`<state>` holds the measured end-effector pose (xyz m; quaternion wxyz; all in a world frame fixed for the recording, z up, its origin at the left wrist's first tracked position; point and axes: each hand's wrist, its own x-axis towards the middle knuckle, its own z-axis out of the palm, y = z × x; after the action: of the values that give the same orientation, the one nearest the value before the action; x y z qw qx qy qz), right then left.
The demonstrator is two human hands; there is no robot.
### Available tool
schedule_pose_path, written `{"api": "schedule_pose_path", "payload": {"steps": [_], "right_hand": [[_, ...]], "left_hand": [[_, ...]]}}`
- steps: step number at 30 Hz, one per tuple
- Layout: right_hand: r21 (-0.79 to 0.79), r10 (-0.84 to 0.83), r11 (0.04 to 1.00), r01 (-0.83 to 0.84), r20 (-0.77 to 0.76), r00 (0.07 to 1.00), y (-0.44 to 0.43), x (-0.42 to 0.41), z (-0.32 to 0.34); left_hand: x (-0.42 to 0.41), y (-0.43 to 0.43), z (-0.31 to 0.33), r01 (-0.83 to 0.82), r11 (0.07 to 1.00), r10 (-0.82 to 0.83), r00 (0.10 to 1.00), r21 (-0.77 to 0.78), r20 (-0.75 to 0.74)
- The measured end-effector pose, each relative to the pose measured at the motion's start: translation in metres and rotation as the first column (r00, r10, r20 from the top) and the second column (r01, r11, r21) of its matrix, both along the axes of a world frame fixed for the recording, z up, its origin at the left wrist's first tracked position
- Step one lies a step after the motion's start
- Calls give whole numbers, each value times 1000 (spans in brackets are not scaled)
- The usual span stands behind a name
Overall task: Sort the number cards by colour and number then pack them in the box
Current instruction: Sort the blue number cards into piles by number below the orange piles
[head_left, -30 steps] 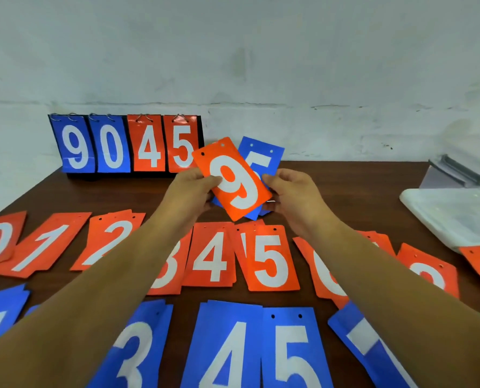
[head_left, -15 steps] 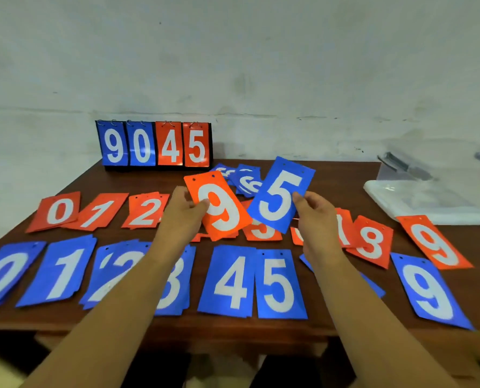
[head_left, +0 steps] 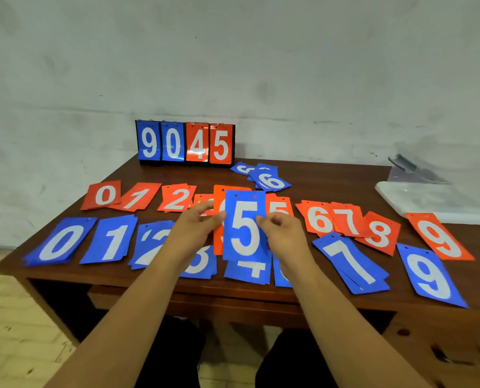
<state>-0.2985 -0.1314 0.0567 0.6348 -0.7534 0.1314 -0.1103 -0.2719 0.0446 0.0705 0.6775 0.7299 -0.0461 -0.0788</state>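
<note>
holding a blue 5 card (head_left: 244,228) upright above the middle of the bench (head_left: 345,298), the right hand (head_left: 282,233) pinches its right edge between thumb and curled fingers. the left hand (head_left: 196,231) pinches an orange card (head_left: 219,194) just behind it, thumb at the blue card's left edge. on the bench lie a far row of orange cards (head_left: 318,219) and a near row of blue cards (head_left: 62,242). a blue 6 pile (head_left: 271,180) lies farther back, near the scoreboard stand (head_left: 185,144). the clear box (head_left: 429,200) sits far right.
</note>
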Motion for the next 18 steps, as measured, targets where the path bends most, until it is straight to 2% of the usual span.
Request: {"api": "schedule_pose_path", "payload": {"steps": [2,5,7,9,11,15,18], "right_hand": [[-59,2,998,0,34,999,7,-4,-2],[-130,-15,991,18,21,1000,-2,-11,-5],[-210,-115,971,116,15,993,-22,-15,-7],[-324,-235,918,230,24,972,-46,-20,-12],[-427,-293,866,262,-5,956,-63,-26,-17],[-617,-339,762,196,-123,933,-68,-30,-38],[-760,-392,629,161,-132,911,-65,-31,-51]], "left_hand": [[-5,-1,-5,18,1000,-18,1000,12,6],[-7,-2,-11,-62,995,59,997,74,41],[-9,-4,-13,-127,987,122,991,99,61],[-9,-8,-14,-158,978,148,986,137,78],[-8,-11,-16,-162,973,151,985,167,78],[-7,-20,-22,-165,969,162,986,185,29],[-10,-27,-27,-165,964,169,986,207,-1]]}}
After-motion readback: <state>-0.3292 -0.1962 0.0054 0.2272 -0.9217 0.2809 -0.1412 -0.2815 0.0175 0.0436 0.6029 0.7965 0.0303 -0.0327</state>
